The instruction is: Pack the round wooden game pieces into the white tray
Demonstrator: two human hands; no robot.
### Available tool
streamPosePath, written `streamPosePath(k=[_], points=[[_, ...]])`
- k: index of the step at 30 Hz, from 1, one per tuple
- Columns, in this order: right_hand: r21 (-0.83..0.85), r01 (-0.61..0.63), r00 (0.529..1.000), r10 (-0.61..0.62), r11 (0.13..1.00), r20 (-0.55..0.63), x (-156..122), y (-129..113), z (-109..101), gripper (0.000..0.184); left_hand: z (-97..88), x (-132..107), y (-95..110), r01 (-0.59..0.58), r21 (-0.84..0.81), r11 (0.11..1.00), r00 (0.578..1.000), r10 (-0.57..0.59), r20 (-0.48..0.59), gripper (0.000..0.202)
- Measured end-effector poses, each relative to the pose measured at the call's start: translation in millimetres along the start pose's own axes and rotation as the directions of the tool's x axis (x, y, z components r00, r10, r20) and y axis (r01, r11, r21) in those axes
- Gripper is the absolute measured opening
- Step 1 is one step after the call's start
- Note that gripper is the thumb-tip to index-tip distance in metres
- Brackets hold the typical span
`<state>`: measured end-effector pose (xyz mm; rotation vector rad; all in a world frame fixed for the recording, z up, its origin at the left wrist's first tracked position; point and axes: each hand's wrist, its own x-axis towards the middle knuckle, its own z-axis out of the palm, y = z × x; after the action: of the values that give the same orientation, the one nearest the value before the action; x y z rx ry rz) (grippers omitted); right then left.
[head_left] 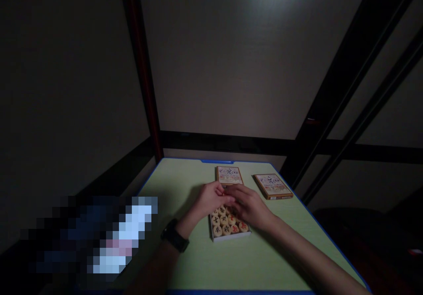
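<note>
An open white-sided box (231,237) stands on the table, with round wooden Chinese chess pieces (226,229) laid in rows inside, marked in black or red characters. Over the box's far part, my left hand (211,198) and my right hand (247,204) meet at the fingertips. Both hands are closed, fingers bent and pressed together; whatever sits between them is too small and dark to name. My hands hide the far rows of pieces. Just beyond them lies a printed box lid (229,175), its near edge partly covered by my fingers.
A second printed box (272,185), closed, lies near the right edge of the light green, blue-rimmed table (185,171). Panelled walls (224,65) rise behind the table. A blurred-out patch (122,237) covers the lower left. Dark shapes (350,229) stand at the right.
</note>
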<state>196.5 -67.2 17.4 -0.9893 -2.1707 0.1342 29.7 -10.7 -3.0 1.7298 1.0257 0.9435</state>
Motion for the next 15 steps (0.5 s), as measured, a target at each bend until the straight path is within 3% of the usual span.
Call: streamPosePath(k=[5,9,12,15], points=[[0.01,0.032,0.997,-0.031,0.999,-0.076,-5,-2,3,0.023,-1.3,3,-6,0.062,-0.108,0.992,0.989,-0.046,0.141,0.047],[0.017,-0.012,0.998,0.013,1.0,-0.064,-20,-12,-6,0.022,-13.8,2,-1,-0.012,-0.077,0.997,0.975,0.029,0.222,0.049],[-0.029,-0.058,0.997,0.057,0.998,-0.055,-39,-19,-8,0.023,-24.8,3,3,-0.089,0.029,0.996,0.989,0.084,0.12,0.052],[-0.071,-0.107,0.992,0.102,0.992,-0.072,-56,-23,0,0.026,-29.3,3,5,-0.014,0.37,0.929,0.999,0.027,-0.029,0.045]])
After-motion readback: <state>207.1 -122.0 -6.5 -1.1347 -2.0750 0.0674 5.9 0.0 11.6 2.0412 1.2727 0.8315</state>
